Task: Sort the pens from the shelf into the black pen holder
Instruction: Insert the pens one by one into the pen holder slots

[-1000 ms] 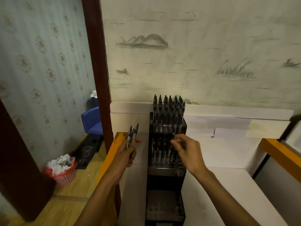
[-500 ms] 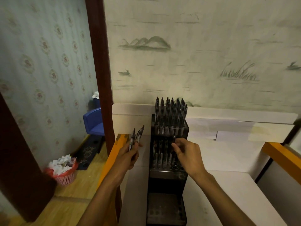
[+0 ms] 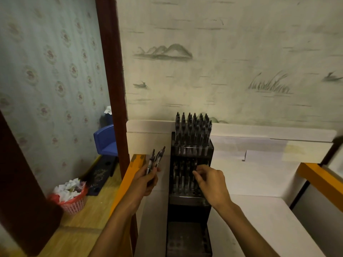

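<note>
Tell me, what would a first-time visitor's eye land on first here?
Most likely the tall black pen holder standing in the middle of the white shelf, its top tier bristling with dark pens. Next, the two hands at it: the right hand pinches a pen at the middle tier, and the left hand, just left of the holder, grips a small bunch of pens. Down at the left, a red basket of crumpled paper stands out.
</note>
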A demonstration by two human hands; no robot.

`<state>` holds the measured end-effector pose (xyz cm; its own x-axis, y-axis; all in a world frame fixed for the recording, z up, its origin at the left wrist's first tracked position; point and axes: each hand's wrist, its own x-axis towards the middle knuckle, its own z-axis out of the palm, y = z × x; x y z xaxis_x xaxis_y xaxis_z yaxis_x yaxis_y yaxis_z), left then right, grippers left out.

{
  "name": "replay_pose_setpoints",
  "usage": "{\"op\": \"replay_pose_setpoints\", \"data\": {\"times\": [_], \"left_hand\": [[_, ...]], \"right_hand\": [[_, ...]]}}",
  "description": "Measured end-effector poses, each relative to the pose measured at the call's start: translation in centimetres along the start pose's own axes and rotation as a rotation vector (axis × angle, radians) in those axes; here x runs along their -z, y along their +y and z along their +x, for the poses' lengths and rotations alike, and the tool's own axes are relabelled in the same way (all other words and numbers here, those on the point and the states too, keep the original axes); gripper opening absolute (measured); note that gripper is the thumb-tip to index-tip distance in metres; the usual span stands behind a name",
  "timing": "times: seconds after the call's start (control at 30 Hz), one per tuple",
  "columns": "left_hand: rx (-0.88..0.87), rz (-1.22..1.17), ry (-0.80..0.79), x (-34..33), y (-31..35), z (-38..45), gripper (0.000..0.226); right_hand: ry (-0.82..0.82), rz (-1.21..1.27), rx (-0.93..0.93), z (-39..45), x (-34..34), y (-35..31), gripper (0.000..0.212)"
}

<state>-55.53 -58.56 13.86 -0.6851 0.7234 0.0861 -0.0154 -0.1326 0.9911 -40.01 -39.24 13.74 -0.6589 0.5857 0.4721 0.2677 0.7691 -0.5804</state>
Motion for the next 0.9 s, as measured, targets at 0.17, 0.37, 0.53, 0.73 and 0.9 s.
{"op": "replay_pose_setpoints", "data": {"times": [0.17, 0.37, 0.53, 0.73, 0.9], "left_hand": [[-0.017, 0.003, 0.006, -0.1, 0.0, 0.0, 0.020], [-0.042, 0.071, 0.019, -0.6, 0.4, -0.3, 0.014], [-0.099, 0.160, 0.061, -1.6, 0.7, -0.6, 0.009], [-0.151, 0.218, 0.040, -4.5, 0.9, -0.9, 0.004], [-0.189, 0.251, -0.016, -6.2, 0.9, -1.0, 0.005]], "right_hand": [[-0.051, -0.012, -0.022, -0.9, -0.7, 0.7, 0.017], [-0.032, 0.004, -0.067, -1.0, 0.7, 0.0, 0.019], [0.073, 0.223, -0.020, -1.0, 2.6, -2.8, 0.005], [-0.075, 0.518, -0.025, -0.3, 2.8, -6.0, 0.005], [-0.096, 0.626, -0.095, -0.2, 2.3, -5.3, 0.014]]}}
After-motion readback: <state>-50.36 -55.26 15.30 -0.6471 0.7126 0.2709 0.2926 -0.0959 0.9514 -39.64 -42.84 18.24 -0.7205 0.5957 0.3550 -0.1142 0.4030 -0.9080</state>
